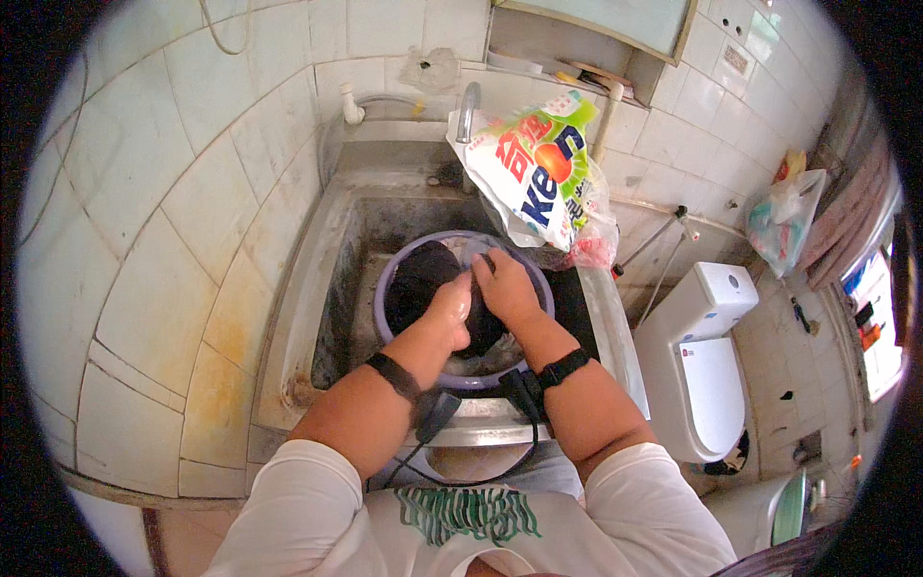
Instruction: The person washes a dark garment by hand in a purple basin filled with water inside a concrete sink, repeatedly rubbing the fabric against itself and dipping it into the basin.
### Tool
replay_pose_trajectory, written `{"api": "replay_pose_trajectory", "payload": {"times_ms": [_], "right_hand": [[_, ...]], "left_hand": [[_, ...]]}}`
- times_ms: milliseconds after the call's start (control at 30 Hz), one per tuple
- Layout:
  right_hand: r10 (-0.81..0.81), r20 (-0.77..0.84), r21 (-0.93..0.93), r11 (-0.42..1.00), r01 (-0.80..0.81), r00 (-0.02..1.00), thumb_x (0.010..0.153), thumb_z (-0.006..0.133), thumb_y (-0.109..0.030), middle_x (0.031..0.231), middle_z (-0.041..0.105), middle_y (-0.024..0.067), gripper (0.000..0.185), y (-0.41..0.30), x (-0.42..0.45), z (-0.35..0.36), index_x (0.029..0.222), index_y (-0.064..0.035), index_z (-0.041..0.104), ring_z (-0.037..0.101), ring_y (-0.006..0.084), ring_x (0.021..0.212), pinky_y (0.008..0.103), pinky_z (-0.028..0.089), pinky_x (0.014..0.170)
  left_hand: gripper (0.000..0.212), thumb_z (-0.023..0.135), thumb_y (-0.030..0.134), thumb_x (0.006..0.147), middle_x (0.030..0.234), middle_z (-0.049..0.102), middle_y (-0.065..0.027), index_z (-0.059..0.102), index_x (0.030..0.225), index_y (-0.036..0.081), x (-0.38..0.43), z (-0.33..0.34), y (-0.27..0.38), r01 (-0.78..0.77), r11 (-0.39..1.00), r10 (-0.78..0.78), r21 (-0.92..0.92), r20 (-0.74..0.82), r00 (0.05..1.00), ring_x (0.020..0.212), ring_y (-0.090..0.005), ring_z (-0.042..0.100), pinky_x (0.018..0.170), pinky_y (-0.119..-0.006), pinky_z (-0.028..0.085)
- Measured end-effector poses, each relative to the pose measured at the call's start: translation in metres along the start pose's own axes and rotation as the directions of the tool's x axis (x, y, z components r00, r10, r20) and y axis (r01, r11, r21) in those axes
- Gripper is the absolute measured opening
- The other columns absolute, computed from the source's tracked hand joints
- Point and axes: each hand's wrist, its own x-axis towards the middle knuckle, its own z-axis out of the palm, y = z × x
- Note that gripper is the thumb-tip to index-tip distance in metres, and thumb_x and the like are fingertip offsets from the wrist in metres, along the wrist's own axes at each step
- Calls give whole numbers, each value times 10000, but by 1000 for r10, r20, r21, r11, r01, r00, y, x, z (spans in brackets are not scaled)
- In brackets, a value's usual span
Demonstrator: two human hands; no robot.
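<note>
A purple plastic basin (381, 317) sits inside the stone-like sink (288, 360). Wet black cloth (418, 285) is bunched in it, with murky water around the edges. My left hand (451, 306), wet and shiny, grips part of the cloth near the basin's middle; its fingertips are partly hidden. Beside it, my right hand (508, 285) bends its fingers over the same cloth, close to the left thumb. A pale, sheer patch (476, 249) shows beyond the fingers; I cannot tell whether it is foam or fabric.
A Keon detergent bag (541, 173) leans on the sink's back right corner under the metal faucet (469, 112). Black straps (562, 366) with small dark devices (438, 417) and a cable circle my forearms. A white toilet (710, 389) stands right; a plastic bag (782, 216) hangs behind.
</note>
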Motion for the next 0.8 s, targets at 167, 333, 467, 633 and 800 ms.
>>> {"api": "replay_pose_trajectory", "payload": {"times_ms": [167,333,467,633,800], "right_hand": [[-213,103,5,977,213,972,860,555,-315,779,588,262,298,-24,-11,-5,866,-17,553,562,450,797,485,446,699],[-272,262,-43,955,293,926,845,567,-325,828,606,255,300,-34,-19,-14,949,-45,594,581,432,821,481,460,717],[9,30,0,1000,-9,1000,848,554,-315,913,608,266,340,-4,-2,-5,1005,-15,587,568,431,900,463,458,771],[-38,13,-19,999,38,999,856,521,-330,879,623,255,314,-1,-3,0,1001,-53,556,592,440,825,510,463,749],[-331,224,25,942,334,917,850,546,-330,787,621,246,267,-35,-19,-11,928,-76,547,600,438,756,516,457,699]], "left_hand": [[449,423,412,920,1136,598,-115,556,1137,43,1,-17,4,-63,997,62,-44,-17,998,1021,-252,578,870,-390,459],[361,415,367,928,1083,614,-105,581,1055,72,0,-18,0,-58,992,77,-116,168,983,986,-234,586,834,-392,474],[423,386,386,947,1107,613,-96,564,1139,54,-8,4,1,-11,998,9,63,38,999,1018,-228,578,869,-393,445],[433,405,423,921,1040,637,-120,570,1122,77,0,-4,-1,-75,993,69,87,71,995,910,-275,619,817,-430,492],[395,387,372,944,1078,619,-97,574,1121,74,5,-27,6,-53,991,67,-121,114,991,1008,-242,579,861,-391,455]]}}
